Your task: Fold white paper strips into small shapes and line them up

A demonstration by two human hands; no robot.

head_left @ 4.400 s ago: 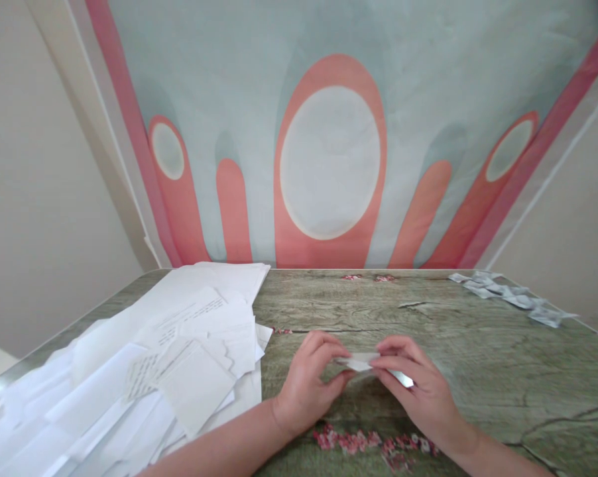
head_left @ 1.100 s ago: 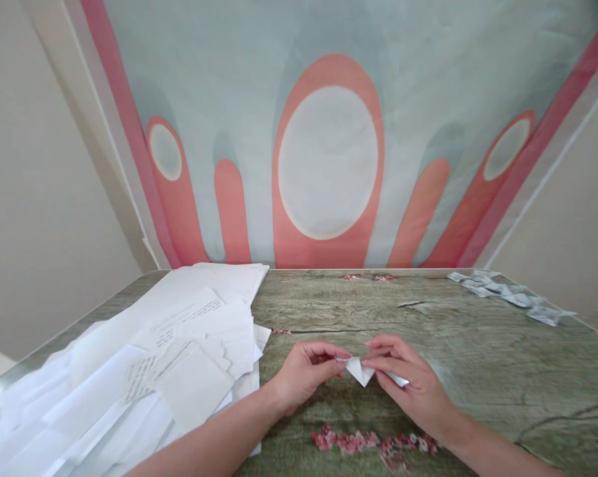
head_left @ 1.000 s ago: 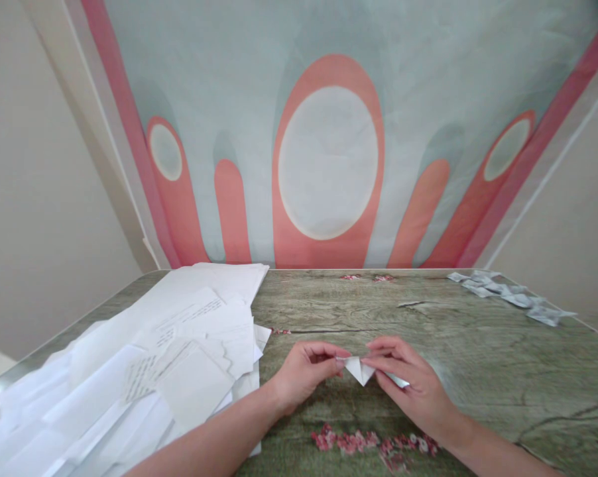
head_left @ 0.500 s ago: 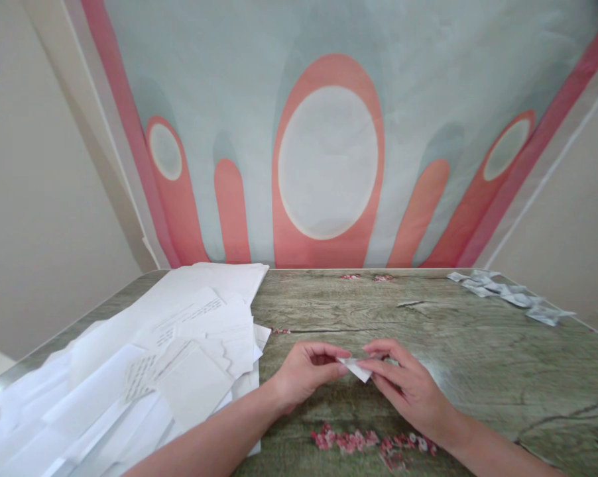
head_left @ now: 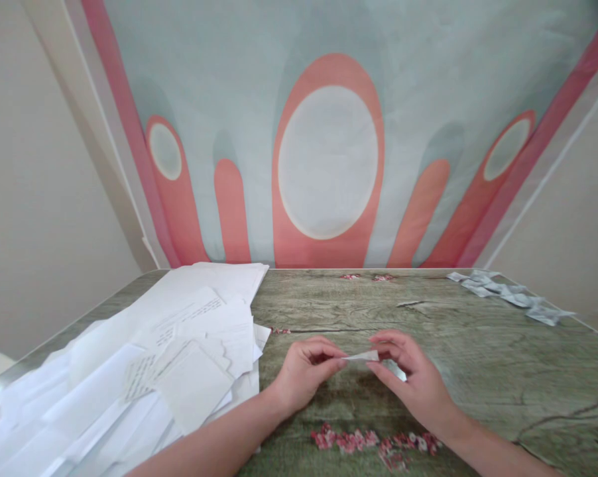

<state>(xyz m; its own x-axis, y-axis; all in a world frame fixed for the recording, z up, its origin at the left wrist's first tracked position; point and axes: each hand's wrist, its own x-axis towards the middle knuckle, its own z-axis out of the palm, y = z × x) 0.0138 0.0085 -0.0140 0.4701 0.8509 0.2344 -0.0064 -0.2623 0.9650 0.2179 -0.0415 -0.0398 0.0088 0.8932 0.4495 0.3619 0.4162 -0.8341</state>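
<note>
A small folded piece of white paper (head_left: pixel 362 356) is stretched between my two hands above the wooden-patterned table. My left hand (head_left: pixel 303 374) pinches its left tip between thumb and fingers. At its right end, the thumb and fingertips of my right hand (head_left: pixel 414 376) close on the paper, the other fingers curled above. The paper looks narrow, pointed at the left and wider at the right.
White papers (head_left: pixel 194 384), some printed, lie in a loose pile on the table's left. Several small folded paper pieces (head_left: pixel 510 295) sit at the back right. The table (head_left: pixel 478 351) bears pink flower prints. Behind it hangs a patterned sheet (head_left: pixel 329 252).
The paper has turned from a downward-pointing triangle to a thin, nearly level strip. My right hand has moved slightly right and up, its fingers rearranged around the paper's right end.
</note>
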